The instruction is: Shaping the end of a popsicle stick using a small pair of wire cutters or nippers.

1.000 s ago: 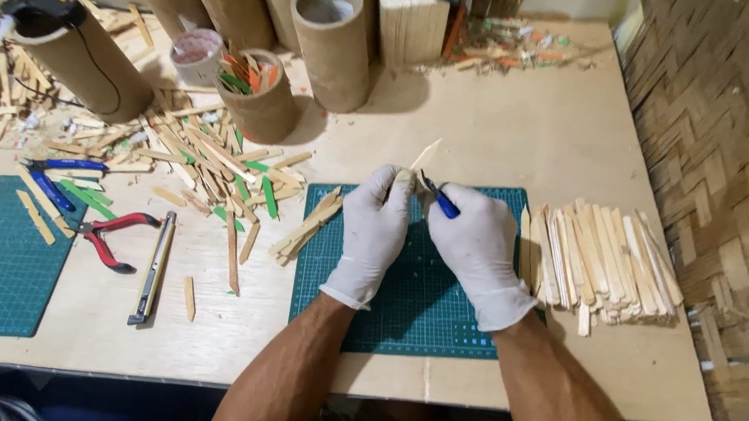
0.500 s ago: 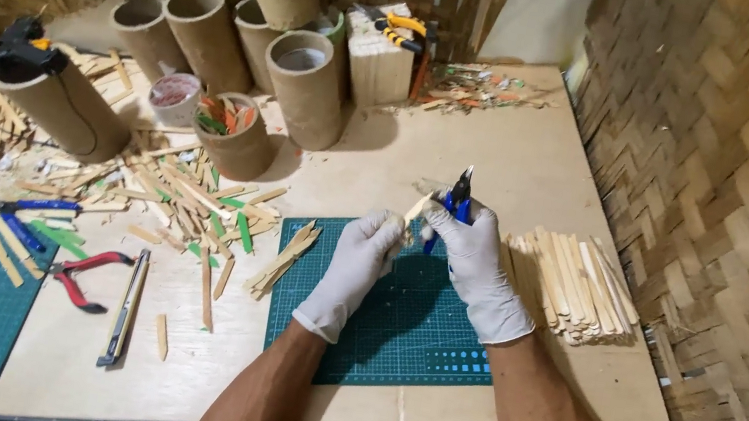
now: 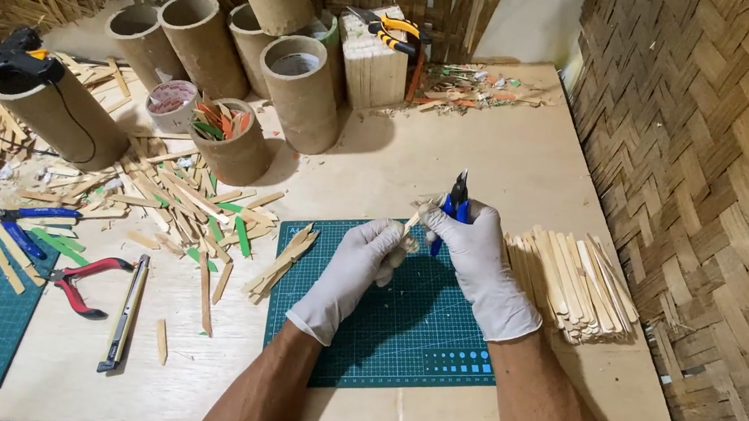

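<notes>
Above the green cutting mat (image 3: 397, 321) near the surface's front edge, the left hand (image 3: 354, 273) has its fingers clenched on a thin wooden stick (image 3: 415, 219), while the right hand (image 3: 478, 258) grasps blue-handled cutters (image 3: 455, 204) at the stick's tip. Risk: the blades stand close to the gloved left fingertips, so a slip could nick them, and a cut offcut could fly toward the stacked sticks (image 3: 570, 284) at the right edge.
</notes>
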